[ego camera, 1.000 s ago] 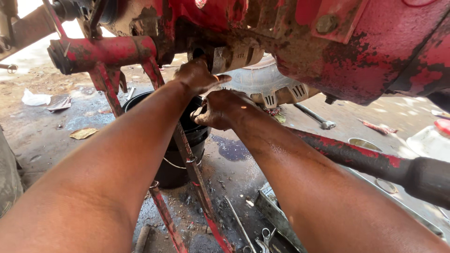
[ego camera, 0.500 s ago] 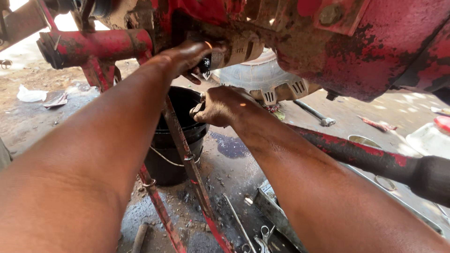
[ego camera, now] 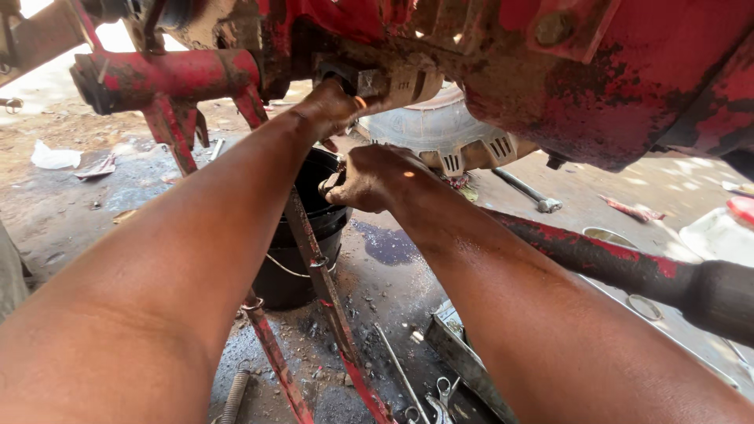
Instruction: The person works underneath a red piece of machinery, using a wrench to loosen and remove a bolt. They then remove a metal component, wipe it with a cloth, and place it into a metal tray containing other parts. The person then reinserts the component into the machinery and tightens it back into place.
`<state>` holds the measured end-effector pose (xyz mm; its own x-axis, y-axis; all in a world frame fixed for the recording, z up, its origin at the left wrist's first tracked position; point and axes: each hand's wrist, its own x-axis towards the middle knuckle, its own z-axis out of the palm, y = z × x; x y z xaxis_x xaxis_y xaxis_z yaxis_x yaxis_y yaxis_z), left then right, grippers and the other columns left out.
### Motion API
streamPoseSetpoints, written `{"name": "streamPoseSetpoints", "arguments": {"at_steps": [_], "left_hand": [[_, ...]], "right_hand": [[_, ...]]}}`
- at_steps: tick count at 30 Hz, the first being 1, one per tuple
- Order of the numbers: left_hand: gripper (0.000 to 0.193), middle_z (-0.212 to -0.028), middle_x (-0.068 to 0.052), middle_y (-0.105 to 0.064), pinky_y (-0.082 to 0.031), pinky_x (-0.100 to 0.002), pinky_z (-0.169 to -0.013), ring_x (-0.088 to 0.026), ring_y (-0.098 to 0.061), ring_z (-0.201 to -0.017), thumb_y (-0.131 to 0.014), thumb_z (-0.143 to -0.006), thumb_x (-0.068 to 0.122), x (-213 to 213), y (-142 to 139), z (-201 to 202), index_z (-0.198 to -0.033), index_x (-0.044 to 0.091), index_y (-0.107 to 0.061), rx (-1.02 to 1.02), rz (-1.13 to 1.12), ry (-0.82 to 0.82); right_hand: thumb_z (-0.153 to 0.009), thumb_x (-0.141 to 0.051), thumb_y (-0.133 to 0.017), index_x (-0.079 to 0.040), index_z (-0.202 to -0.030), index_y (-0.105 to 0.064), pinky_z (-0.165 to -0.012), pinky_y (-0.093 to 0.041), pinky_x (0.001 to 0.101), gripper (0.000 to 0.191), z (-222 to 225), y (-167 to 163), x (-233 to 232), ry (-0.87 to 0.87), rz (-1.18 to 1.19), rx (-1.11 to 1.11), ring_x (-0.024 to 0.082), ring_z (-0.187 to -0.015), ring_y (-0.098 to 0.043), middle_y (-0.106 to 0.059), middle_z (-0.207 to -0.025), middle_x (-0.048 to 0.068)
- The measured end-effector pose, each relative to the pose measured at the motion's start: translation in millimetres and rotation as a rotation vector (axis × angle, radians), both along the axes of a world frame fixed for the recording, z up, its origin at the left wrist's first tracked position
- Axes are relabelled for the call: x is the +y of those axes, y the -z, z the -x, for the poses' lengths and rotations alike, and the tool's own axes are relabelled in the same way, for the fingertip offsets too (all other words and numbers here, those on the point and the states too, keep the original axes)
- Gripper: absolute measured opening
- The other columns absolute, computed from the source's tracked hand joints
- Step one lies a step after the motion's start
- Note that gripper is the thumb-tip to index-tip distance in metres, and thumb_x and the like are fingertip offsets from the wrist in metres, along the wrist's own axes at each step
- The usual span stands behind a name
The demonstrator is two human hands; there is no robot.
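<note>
Black bucket (ego camera: 302, 259) sits below both hands: left hand (ego camera: 334, 106) cupped against red machine underside (ego camera: 597, 71), right hand (ego camera: 377, 179) fisted.

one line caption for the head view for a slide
Left hand reaches under a red machine; right hand over a black bucket.

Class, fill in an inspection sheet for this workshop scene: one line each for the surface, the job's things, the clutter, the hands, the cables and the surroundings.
Surface: concrete ground, dirty, with a dark wet patch.
Job's things: red machine underside, grimy; black bucket standing beneath it.
Clutter: spanners and a spring on the ground in front; a long tool lying farther back; scraps of litter.
Hands: left hand reaches up against the machine's underside; right hand is closed over the bucket's rim area, its contents hidden.
Cables: nothing seen.
Surroundings: a tyre behind the machine; sunlit dirt beyond.
</note>
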<state>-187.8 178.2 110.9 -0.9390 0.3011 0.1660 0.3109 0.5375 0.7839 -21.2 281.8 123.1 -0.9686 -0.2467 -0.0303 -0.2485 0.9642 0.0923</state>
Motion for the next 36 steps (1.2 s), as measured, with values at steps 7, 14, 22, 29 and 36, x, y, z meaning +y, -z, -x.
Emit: {"name": "streamPoseSetpoints", "arguments": {"at_steps": [7,14,22,29,36], "left_hand": [[0.084,-0.13,-0.022,-0.064,-0.051,-0.047,-0.098,-0.039,-0.064,-0.115,-0.079,-0.078,0.06,-12,15,-27,-0.138,0.006,-0.056,0.477,0.414,-0.197],[0.099,-0.125,-0.023,-0.069,-0.054,-0.045,-0.098,-0.037,-0.067,-0.114,-0.074,-0.073,0.08,-4,-2,-32,-0.131,0.0,-0.063,0.375,0.46,-0.234],[0.073,-0.14,-0.009,-0.064,-0.061,-0.055,-0.082,-0.032,-0.063,-0.12,-0.068,-0.073,0.064,-21,-1,1,-0.132,0.02,-0.068,-0.083,-0.051,0.053],[0.07,-0.143,-0.008,-0.053,-0.062,-0.049,-0.09,-0.027,-0.059,-0.111,-0.077,-0.078,0.055,-44,23,2,-0.136,0.018,-0.06,-0.233,-0.452,0.108],[0.082,-0.138,-0.018,-0.058,-0.063,-0.048,-0.078,-0.037,-0.063,-0.12,-0.083,-0.073,0.052,-26,25,-33,-0.138,0.012,-0.053,-0.123,-0.489,0.066]], "right_hand": [[-0.089,-0.063,-0.064,-0.004,-0.091,-0.075,-0.085,-0.054,0.0471,0.059,12,6,2,-0.093,-0.066,0.063,0.03,-0.082,-0.072,-0.076,-0.09,0.016],[-0.084,-0.057,-0.07,-0.007,-0.097,-0.078,-0.089,-0.056,0.0444,0.052,7,8,5,-0.044,0.031,0.08,0.03,-0.09,-0.073,-0.076,-0.095,0.013],[-0.084,-0.05,-0.069,-0.008,-0.102,-0.078,-0.089,-0.057,0.0442,0.046,-31,-4,-9,0.0,0.092,0.047,0.028,-0.089,-0.075,-0.079,-0.097,0.012],[-0.087,-0.052,-0.066,-0.008,-0.103,-0.079,-0.087,-0.057,0.0444,0.049,-27,7,-11,-0.027,0.014,0.045,0.028,-0.089,-0.073,-0.078,-0.096,0.013],[-0.085,-0.055,-0.071,-0.01,-0.132,-0.062,-0.083,-0.064,0.0381,0.065,-19,17,-11,0.142,0.154,-0.074,0.026,-0.088,-0.078,-0.081,-0.094,0.013]]}}
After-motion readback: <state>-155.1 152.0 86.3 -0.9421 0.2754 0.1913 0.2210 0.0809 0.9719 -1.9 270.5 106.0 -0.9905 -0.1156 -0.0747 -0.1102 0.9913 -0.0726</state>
